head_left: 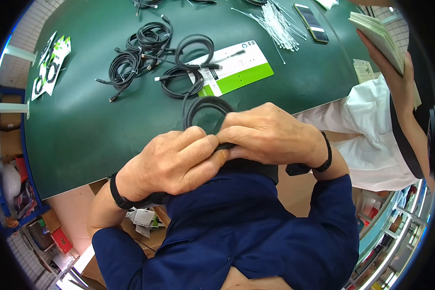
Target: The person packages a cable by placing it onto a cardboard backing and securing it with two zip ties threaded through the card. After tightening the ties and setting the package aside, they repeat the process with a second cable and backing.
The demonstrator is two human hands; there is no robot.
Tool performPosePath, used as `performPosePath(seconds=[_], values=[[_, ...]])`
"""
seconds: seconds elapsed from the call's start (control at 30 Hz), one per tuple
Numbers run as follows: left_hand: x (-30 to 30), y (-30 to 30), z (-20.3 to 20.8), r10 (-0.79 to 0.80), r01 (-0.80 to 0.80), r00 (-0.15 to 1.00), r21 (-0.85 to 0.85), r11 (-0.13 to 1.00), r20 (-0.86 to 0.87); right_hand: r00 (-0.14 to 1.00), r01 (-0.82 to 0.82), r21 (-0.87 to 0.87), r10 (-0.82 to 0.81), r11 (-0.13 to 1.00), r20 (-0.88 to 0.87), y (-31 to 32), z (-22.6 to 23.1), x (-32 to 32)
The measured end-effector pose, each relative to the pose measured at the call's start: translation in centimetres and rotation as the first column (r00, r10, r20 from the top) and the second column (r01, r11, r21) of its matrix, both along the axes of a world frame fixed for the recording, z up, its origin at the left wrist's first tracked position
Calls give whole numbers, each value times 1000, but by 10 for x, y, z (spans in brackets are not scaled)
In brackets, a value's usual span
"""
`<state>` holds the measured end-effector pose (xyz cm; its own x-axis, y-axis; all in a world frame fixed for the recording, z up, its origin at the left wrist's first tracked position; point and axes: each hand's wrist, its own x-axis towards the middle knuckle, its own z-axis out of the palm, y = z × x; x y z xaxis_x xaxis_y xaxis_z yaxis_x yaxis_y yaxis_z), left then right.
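Note:
A coiled black cable [209, 103] is held at the near edge of the green table, its loop rising beyond my fingers. My left hand [174, 162] grips the coil's near side, fingers curled and closed. From the right, my right hand [266, 135] pinches the same coil, its fingertips meeting those of the left. Whatever lies between the fingertips is hidden. Just beyond, two looped black cables [194, 50] rest partly over a white and green card [241, 67]. More black cable coils [125, 70] lie to the left of them.
White cable ties [280, 26] lie in a pile at the far right, beside a phone [311, 23]. Printed cards [50, 72] sit at the table's left. On the right, another person in white holds a pad of paper [379, 36]. Boxes [150, 237] stand below the table.

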<state>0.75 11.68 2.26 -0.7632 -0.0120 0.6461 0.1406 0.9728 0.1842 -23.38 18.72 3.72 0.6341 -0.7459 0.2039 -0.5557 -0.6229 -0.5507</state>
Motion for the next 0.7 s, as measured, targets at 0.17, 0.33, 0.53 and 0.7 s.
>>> performPosePath(seconds=[0.17, 0.33, 0.53, 0.7], values=[[-2, -3, -6, -108, 107, 994, 90, 990, 4, 975, -32, 87, 12, 996, 221, 5, -5, -11], [-13, -14, -17, -161, 163, 987, 106, 981, -28, 963, -33, 98, 5, 995, 271, 1, -11, -20], [-32, -16, -27, -39, 54, 983, 78, 995, -177, 947, 51, 21, -55, 998, 316, 5, -7, -35], [-46, -9, -33, 165, -148, 986, 429, 891, -3, 801, 326, 0, -276, 945, 530, 14, -18, -73]])
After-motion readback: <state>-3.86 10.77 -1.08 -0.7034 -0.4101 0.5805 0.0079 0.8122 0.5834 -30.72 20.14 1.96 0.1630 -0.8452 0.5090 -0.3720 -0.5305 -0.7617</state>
